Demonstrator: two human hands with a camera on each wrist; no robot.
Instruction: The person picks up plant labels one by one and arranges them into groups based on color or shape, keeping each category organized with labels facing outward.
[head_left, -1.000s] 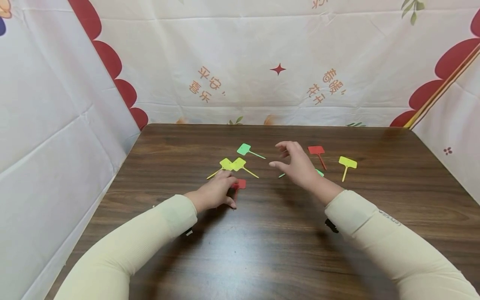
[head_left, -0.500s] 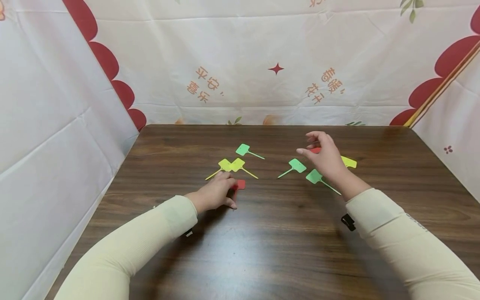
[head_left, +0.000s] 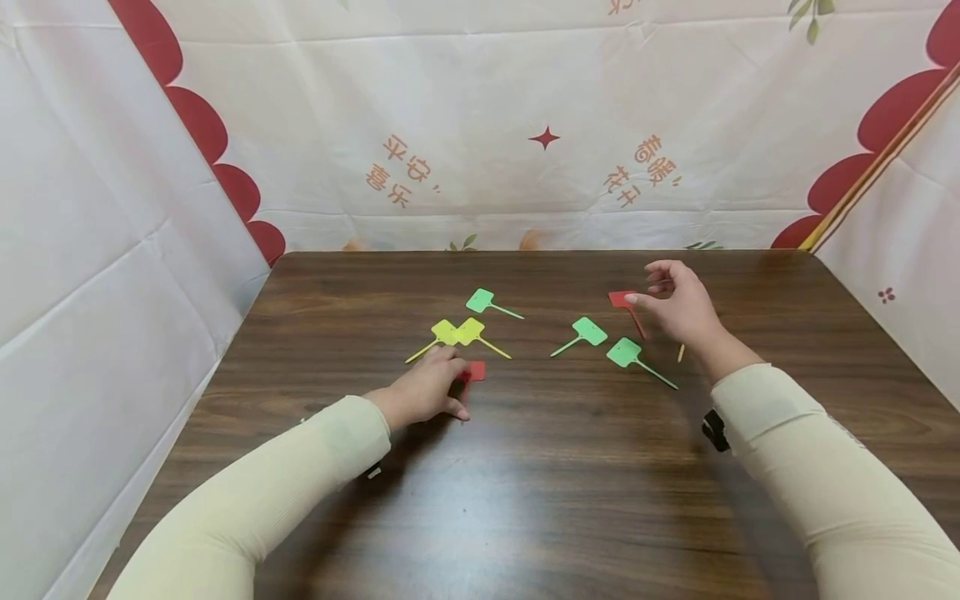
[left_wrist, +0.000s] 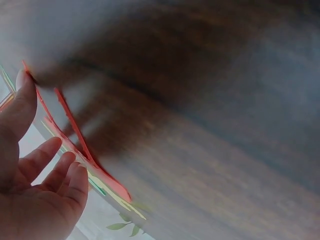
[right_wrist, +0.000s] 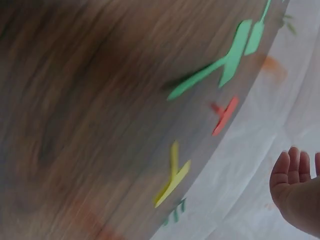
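Left hand (head_left: 422, 387) is down at the front red tag (head_left: 476, 371), which sits around its 2–3 o'clock. Fingers are bent, thumb apart, can't tell if they're really pinching it. Yellow pair (head_left: 470, 331) at its 1. Right hand (head_left: 686, 308) hangs loosely curved, thumb apart, pinching nothing: back red tag (head_left: 619, 298) at its 9, green tags (head_left: 623, 352) around 8, lone yellow tag (right_wrist: 173, 182) poking out at 6.

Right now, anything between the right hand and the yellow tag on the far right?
Nothing visible. In the right wrist view no other tag lies between the right hand and the yellow tag; the red tag sits off to one side. In the head view, the hand itself hides most of the yellow tag.
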